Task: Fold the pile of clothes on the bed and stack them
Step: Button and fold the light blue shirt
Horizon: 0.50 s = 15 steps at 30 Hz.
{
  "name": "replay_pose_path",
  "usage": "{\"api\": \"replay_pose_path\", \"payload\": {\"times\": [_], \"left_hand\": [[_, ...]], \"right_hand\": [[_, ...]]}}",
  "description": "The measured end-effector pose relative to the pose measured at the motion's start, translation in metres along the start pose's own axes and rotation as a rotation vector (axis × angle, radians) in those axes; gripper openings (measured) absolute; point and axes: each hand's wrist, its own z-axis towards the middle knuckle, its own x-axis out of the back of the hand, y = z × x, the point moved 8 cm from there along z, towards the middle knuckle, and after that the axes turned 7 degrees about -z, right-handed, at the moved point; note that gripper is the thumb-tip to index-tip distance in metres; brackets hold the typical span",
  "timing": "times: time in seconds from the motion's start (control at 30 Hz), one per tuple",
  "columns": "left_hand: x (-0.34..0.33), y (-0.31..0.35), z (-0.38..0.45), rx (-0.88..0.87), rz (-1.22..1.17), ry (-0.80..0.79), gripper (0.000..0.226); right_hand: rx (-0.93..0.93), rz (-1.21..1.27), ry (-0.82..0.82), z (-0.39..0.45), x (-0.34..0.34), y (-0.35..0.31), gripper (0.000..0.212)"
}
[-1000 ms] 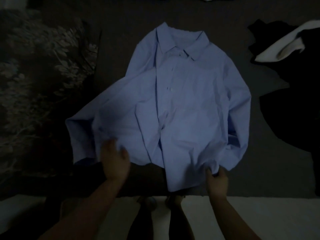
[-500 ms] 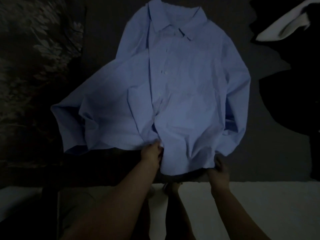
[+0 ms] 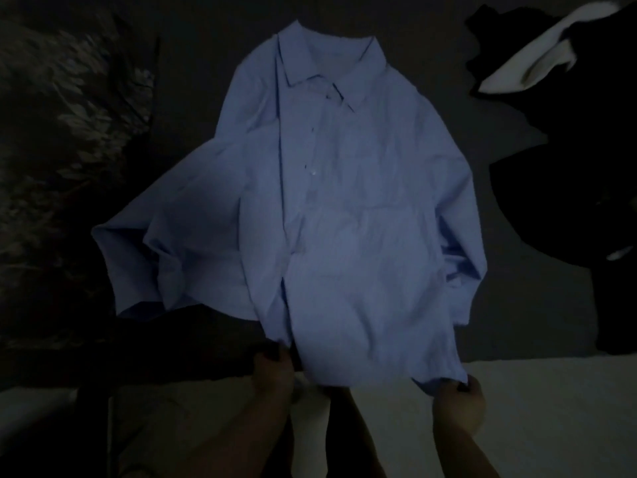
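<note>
A light blue shirt lies spread face up on the dark bed, collar toward the far side and hem toward the near edge, where both hands meet it. The left hand is at the hem's left corner, just below the button placket, its fingers curled and its fingertips against the cloth edge; it appears to pinch the fabric there, though the dim light hides the exact grip. The right hand grips the hem's right corner, with the fingers folded over the cloth and the corner of the shirt bunched against them. The hem between the two hands hangs slightly over the bed's near edge, above the pale floor. The shirt's left sleeve fans out wide to the left and lies crumpled on the bed, while the right sleeve is tucked along the body's right side. A patterned cover lies to the left on the bed. At the upper right sits a heap of black clothes with a white piece draped across it, well apart from the shirt.
</note>
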Motion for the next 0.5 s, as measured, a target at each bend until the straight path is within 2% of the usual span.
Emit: {"api": "replay_pose_path", "payload": {"times": [0.07,0.17,0.27,0.3,0.33,0.4,0.47,0.5], "left_hand": [[-0.031,-0.018,-0.022,0.050,-0.050,-0.164,0.044],[-0.071,-0.010,-0.046,0.097,-0.111,-0.351,0.063],[-0.091,-0.003,-0.050,0.270,-0.399,-0.367,0.079],[-0.090,0.003,-0.046,0.248,-0.410,-0.341,0.079],[-0.086,0.010,-0.039,0.181,-0.345,-0.308,0.074],[-0.082,0.028,-0.038,0.047,-0.154,-0.314,0.046],[-0.080,0.039,-0.044,-0.006,-0.030,-0.360,0.019],[-0.081,0.040,-0.045,-0.014,0.023,-0.375,0.013]], "right_hand": [[0.035,-0.040,0.037,0.005,0.012,0.007,0.020],[0.145,-0.035,0.032,0.011,0.016,-0.002,0.015],[0.066,0.042,0.033,0.025,0.011,0.017,0.017],[-0.027,0.129,0.042,0.034,0.011,0.032,0.019],[-0.143,0.221,0.038,0.045,0.009,0.047,0.020],[-0.351,0.312,-0.065,0.062,0.006,0.072,0.020],[-0.450,0.269,-0.208,0.072,0.009,0.080,0.015],[-0.492,0.270,-0.257,0.074,0.009,0.079,0.019]]}}
